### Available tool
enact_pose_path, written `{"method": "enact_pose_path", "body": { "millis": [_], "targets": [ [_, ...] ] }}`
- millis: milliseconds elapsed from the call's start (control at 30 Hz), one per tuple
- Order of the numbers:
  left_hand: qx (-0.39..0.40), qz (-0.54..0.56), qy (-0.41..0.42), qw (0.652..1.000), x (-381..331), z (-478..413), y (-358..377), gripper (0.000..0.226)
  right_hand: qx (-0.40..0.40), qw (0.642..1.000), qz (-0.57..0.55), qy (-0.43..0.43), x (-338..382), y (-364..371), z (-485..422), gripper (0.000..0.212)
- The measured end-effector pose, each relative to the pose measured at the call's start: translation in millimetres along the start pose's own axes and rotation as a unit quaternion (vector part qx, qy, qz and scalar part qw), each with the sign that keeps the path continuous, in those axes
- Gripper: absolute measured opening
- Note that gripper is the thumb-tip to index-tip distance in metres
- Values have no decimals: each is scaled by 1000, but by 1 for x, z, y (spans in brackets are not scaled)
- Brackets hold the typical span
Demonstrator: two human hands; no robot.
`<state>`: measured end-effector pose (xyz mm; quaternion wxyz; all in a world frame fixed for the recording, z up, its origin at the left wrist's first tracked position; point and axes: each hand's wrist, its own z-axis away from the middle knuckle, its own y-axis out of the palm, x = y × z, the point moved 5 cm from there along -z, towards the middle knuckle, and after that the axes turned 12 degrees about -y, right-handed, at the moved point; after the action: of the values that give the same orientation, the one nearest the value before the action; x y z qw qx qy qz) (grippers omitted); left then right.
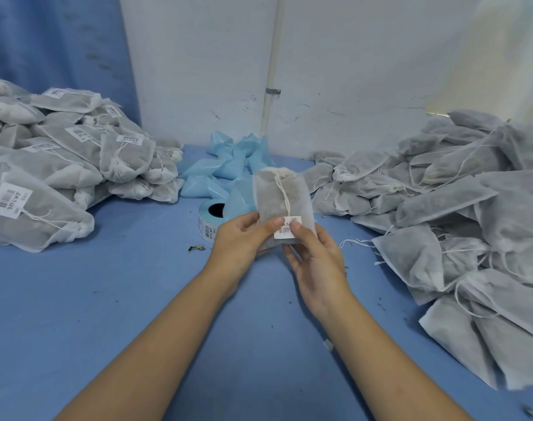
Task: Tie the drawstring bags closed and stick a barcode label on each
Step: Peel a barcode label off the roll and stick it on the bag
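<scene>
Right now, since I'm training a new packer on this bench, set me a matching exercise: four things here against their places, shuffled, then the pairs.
Things:
1. labelled bags
2. unlabelled bags
3. label roll
4. bag being labelled

Places:
A. gripped by left hand and right hand
B. heaped on the table's right side
C. on the table just beyond the left hand
D. heaped on the table's left side

Pairs: 1-D, 2-B, 3-C, 4-A
</scene>
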<state>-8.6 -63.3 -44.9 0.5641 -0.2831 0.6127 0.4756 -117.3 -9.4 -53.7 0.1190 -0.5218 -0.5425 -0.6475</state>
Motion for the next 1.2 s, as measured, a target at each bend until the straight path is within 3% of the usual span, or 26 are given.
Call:
{"method": "enact_pose_path", "body": {
  "millis": [233,433,567,667,733,800,867,967,1000,1200],
  "targets": [
    [56,75,-49,994,3,-2,-1,14,-7,1000,-28,-2,2,1,0,8],
    [29,15,-32,999,4,-4,-5,61,-28,999,-34,-7,0,-1,2,3],
    [61,-87,-62,992,4,0,-8,38,-35,999,-18,-13,-3,-3,2,6],
    [19,-118,-46,992,-1,-1,-13,29,-36,999,12,5,-6,-5,1,14],
    [-40,50,-19,998,-10,-2,-20,19,-45,999,25,19,-7,-7,1,25],
    [-39,222,21,974,-19,-3,-26,10,-47,998,31,23,-9,-8,0,24],
    [-23,269,31,962,-22,-4,-27,14,-40,998,38,23,-11,-8,0,14],
    [-22,239,5,971,-16,-1,-21,52,-31,998,44,23,-12,-8,0,7],
    [-19,226,2,974,-15,-1,-18,55,-31,998,42,24,-13,-8,0,7],
    [-4,92,19,996,-17,2,-5,21,-40,997,65,20,-9,-15,-10,10]
  ]
}}
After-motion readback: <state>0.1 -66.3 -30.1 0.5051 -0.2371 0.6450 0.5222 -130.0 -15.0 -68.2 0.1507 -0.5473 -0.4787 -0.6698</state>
